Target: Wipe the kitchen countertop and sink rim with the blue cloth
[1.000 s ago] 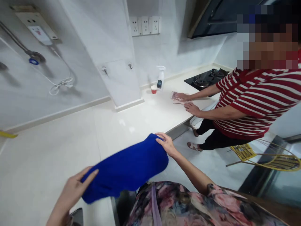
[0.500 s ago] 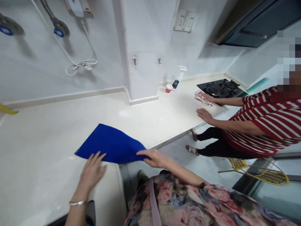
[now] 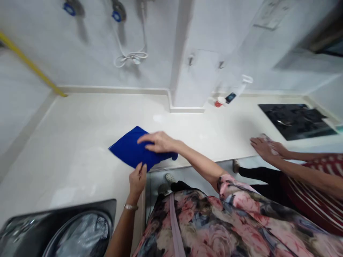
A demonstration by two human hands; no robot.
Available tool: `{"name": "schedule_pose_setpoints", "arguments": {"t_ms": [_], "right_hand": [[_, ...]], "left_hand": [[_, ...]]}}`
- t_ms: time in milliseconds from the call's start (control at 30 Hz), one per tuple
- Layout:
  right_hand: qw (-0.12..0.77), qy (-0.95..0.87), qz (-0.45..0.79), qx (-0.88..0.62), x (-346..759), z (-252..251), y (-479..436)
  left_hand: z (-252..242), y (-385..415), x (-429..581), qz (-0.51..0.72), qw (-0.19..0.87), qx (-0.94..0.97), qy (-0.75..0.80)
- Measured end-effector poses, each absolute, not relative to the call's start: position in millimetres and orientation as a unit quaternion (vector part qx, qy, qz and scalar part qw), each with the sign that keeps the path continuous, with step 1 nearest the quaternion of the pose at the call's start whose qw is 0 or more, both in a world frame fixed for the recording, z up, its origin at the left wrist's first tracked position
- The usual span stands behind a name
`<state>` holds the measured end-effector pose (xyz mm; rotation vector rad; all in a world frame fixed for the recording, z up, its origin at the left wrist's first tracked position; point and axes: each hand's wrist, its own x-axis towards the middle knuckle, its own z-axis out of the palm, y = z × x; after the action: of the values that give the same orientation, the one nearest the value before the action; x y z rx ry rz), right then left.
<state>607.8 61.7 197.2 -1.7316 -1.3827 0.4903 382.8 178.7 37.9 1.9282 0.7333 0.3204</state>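
A blue cloth [image 3: 128, 150] lies flat on the white countertop [image 3: 80, 135] close to its front edge. My right hand [image 3: 158, 141] rests palm down on the cloth's top, fingers stretched out flat. My left hand [image 3: 137, 180] is at the cloth's near corner, its fingers pinched on the edge. A bracelet sits on my left wrist.
A black bin [image 3: 61, 228] stands at the lower left. Another person's hands [image 3: 265, 147] press a pinkish rag on the counter at the right, beside a black gas hob [image 3: 296, 120]. A red cup [image 3: 220, 101] and a spray bottle [image 3: 242, 85] stand by the wall pillar.
The cloth went from held up in the air to spread flat on the counter. My right hand moved onto its top; my left hand took the near corner. The view swung left.
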Motion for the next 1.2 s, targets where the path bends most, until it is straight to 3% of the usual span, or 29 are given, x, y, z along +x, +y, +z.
{"name": "schedule_pose_setpoints", "arguments": {"t_ms": [100,200,367,500,633,767,933,1033,1200], "right_hand": [[0.566,-0.431,0.114,-0.693,650,202,97],[0.615,-0.284,0.087,-0.731,665,163,91],[0.474,-0.3,0.178,-0.808,617,45,30],[0.4,-0.386,0.113,-0.824,576,-2,6],[0.354,-0.428,0.138,-0.82,582,-6,12],[0.352,-0.432,0.2,-0.806,610,-8,15],[0.477,-0.354,0.28,-0.754,624,-13,13],[0.577,-0.26,0.304,-0.712,621,-10,17],[0.608,-0.198,0.237,-0.732,604,3,25]], "left_hand": [[47,191,401,0.184,0.629,0.617,0.436],[41,199,404,0.192,0.651,0.563,0.471],[33,182,379,0.23,0.644,0.56,0.468],[35,158,366,0.2,0.503,0.736,0.407],[36,149,363,0.128,0.351,0.855,0.359],[48,160,359,0.063,0.366,0.843,0.389],[69,183,350,0.123,0.455,0.78,0.411],[69,188,347,0.169,0.436,0.794,0.389],[53,171,345,0.199,0.413,0.833,0.31]]}}
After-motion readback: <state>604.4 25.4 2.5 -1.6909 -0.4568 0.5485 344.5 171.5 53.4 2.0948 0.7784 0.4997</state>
